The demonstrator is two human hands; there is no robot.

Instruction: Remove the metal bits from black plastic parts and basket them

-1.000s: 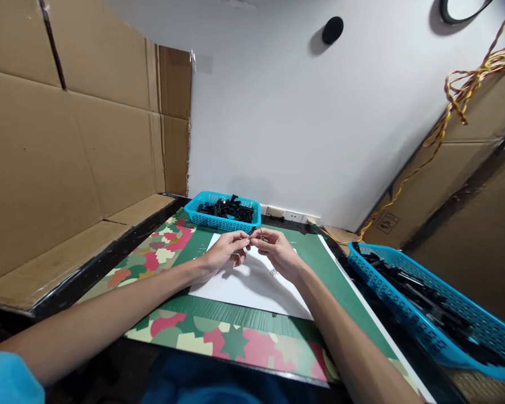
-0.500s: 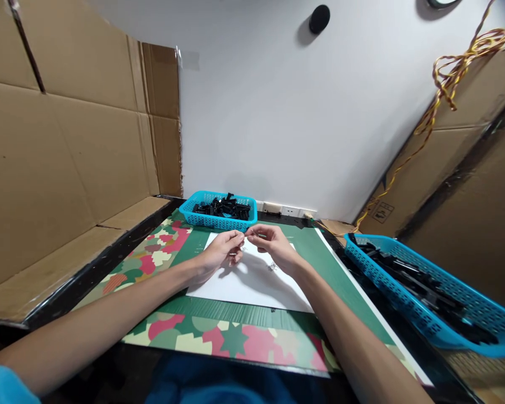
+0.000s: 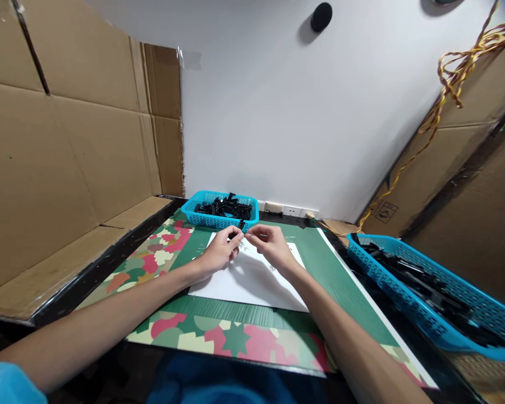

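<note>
My left hand (image 3: 224, 247) is closed, thumb against fingers, around a small black plastic part (image 3: 241, 224) whose end shows above the fingertips. Close beside it, my right hand (image 3: 270, 242) is pinched, its fingertips almost meeting the left ones. What sits in that pinch is too small to make out. Both hands are over a white sheet (image 3: 248, 286). Small metallic-looking bits lie on the sheet in a little pile (image 3: 271, 267) near my right wrist and in another group (image 3: 244, 245) beneath the fingertips.
A blue basket (image 3: 219, 223) of black parts stands behind my hands by the wall. To the right is a longer blue basket (image 3: 408, 303) with black pieces. The sheet lies on a green patterned mat (image 3: 328, 280). Cardboard (image 3: 88, 168) walls the left side; yellow wires (image 3: 458, 73) hang at right.
The black part's end now shows above my left fingertips. My left fingers have curled in more, and my right fingers have shifted slightly. The view has moved a little.
</note>
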